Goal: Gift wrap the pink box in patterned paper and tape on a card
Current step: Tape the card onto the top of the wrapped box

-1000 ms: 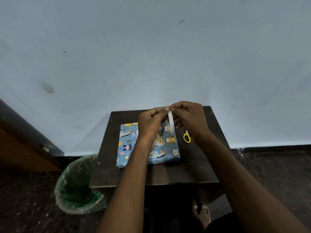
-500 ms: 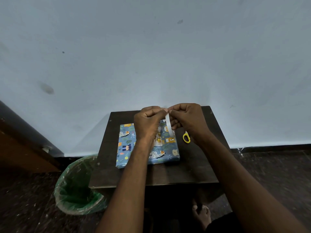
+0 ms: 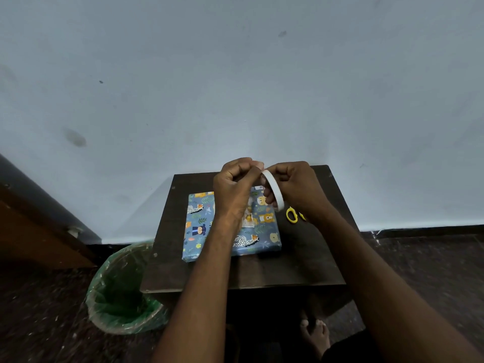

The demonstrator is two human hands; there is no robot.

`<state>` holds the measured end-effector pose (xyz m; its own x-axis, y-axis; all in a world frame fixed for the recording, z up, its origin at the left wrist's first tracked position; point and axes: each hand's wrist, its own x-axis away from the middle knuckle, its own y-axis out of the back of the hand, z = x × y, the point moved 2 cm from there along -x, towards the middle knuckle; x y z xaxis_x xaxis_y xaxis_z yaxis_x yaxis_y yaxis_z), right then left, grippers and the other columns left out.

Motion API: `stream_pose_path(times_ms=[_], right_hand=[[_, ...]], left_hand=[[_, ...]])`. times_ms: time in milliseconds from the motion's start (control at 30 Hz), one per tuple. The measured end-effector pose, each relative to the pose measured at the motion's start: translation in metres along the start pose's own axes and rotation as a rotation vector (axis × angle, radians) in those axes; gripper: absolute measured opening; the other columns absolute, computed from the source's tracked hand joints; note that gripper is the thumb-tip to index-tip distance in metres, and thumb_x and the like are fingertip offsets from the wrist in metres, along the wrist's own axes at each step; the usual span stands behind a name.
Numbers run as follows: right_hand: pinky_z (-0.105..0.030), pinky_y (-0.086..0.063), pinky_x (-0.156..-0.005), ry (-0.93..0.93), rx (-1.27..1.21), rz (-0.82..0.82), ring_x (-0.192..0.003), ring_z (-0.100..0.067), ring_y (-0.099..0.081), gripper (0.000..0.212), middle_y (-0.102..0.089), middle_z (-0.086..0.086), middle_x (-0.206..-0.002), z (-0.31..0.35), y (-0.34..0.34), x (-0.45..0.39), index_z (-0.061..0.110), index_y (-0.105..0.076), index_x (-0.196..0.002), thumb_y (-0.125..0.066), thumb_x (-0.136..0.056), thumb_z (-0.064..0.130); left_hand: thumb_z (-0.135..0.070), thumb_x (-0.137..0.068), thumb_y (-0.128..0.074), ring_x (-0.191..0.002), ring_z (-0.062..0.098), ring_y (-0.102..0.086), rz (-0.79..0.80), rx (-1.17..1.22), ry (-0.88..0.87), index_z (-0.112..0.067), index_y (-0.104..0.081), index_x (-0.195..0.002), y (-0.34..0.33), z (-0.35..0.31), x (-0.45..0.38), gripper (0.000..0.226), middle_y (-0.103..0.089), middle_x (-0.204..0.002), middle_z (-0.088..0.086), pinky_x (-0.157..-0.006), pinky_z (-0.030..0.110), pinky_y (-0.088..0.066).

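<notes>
Now tape roll (image 3: pixel 273 189) tilts rightward (both hands gripping).

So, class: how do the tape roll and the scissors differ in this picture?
The tape roll is white and held up in the air by the right hand; the scissors have yellow handles and lie on the table. The roll shows nearly whole; the scissors are mostly hidden behind the right wrist. Both are right of the wrapped box.

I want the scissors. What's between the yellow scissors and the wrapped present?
In the head view only bare dark tabletop lies between the yellow scissors and the wrapped box. The right hand holds the tape roll above that stretch.
</notes>
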<state>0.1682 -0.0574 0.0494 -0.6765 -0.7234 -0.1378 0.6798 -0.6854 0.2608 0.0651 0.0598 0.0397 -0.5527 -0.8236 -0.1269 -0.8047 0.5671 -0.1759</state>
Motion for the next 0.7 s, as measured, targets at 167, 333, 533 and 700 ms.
stream_pose_path(times_ms=[167, 333, 533, 700], right_hand=[[-0.030, -0.059, -0.063, 0.111, 0.387, -0.137, -0.064, -0.010, -0.073, 0.020, -0.078, 0.005, -0.074, -0.001, 0.000, -0.006, 0.019, -0.085, -0.091, -0.067, -0.094, 0.010], [-0.041, -0.060, -0.058, 0.092, 0.384, -0.134, -0.053, -0.020, -0.070, 0.016, -0.071, 0.000, -0.059, -0.001, 0.006, -0.002, 0.017, -0.081, -0.079, -0.073, -0.093, 0.017], [-0.028, -0.052, -0.056, 0.082, 0.457, -0.126, -0.054, -0.008, -0.063, 0.027, -0.070, 0.011, -0.061, 0.001, 0.013, -0.003, 0.021, -0.084, -0.086, -0.065, -0.084, 0.002], [-0.026, -0.049, -0.068, -0.106, 0.598, -0.109, -0.065, -0.003, -0.062, 0.010, -0.064, 0.014, -0.060, -0.006, 0.028, 0.000, 0.019, -0.078, -0.075, -0.077, -0.076, 0.009]], left_hand=[[-0.010, -0.090, -0.083, -0.100, 0.009, -0.075, -0.022, 0.125, 0.056, -0.019, -0.083, -0.093, 0.000, -0.005, 0.002, 0.009, -0.081, -0.108, 0.006, -0.083, 0.022, -0.057], [-0.007, -0.091, -0.081, -0.105, 0.031, -0.078, 0.182, 0.086, 0.107, -0.008, -0.078, -0.115, 0.002, -0.007, 0.003, 0.024, -0.081, -0.105, 0.013, -0.091, 0.038, -0.063], [0.000, -0.085, -0.084, -0.100, 0.026, -0.079, 0.224, 0.009, 0.090, -0.006, -0.079, -0.112, 0.000, -0.004, 0.005, 0.028, -0.082, -0.098, 0.013, -0.086, 0.030, -0.061], [-0.001, -0.086, -0.085, -0.095, 0.018, -0.080, 0.219, -0.057, 0.036, -0.012, -0.080, -0.106, -0.007, 0.002, 0.008, 0.023, -0.083, -0.092, 0.007, -0.087, 0.026, -0.061]])
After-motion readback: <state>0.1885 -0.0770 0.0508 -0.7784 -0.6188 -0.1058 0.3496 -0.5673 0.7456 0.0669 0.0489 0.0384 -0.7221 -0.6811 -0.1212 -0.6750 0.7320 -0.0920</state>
